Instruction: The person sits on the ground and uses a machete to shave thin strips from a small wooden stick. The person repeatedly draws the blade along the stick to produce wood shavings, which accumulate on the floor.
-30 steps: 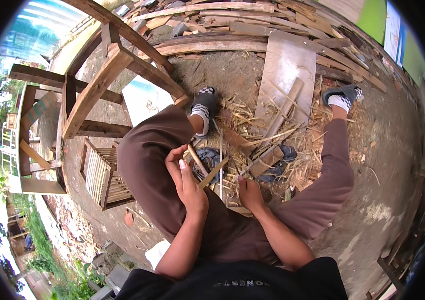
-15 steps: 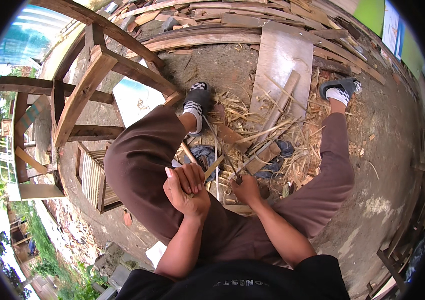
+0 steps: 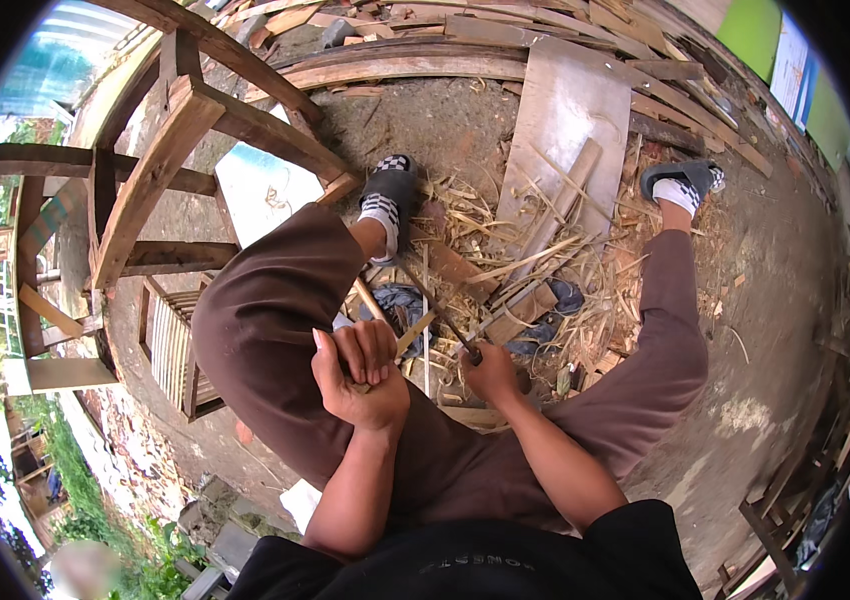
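My left hand [image 3: 360, 378] is closed, palm turned up, around a pale bamboo strip [image 3: 415, 332] whose end sticks out past the fingers. Beside it, my right hand [image 3: 491, 374] grips the handle of a long-bladed knife [image 3: 437, 306]. Seen nearly edge-on, the thin dark blade slants up and left toward my left foot, close by the strip's tip. Both hands are low between my spread knees. Whether blade and strip touch, I cannot tell.
Curled shavings [image 3: 465, 210] and dark plastic [image 3: 400, 300] litter the ground between my feet. A flat board [image 3: 557, 105] lies ahead, with a wood plank [image 3: 567, 190] on it. Wooden frames [image 3: 275, 140] stand at left, beside a slatted piece [image 3: 170, 340]. Timber [image 3: 405, 68] is piled behind.
My left hand has shifted slightly left and down with the strip. The right hand stays near its place, and the knife blade now shows more plainly. The view has tilted a little.
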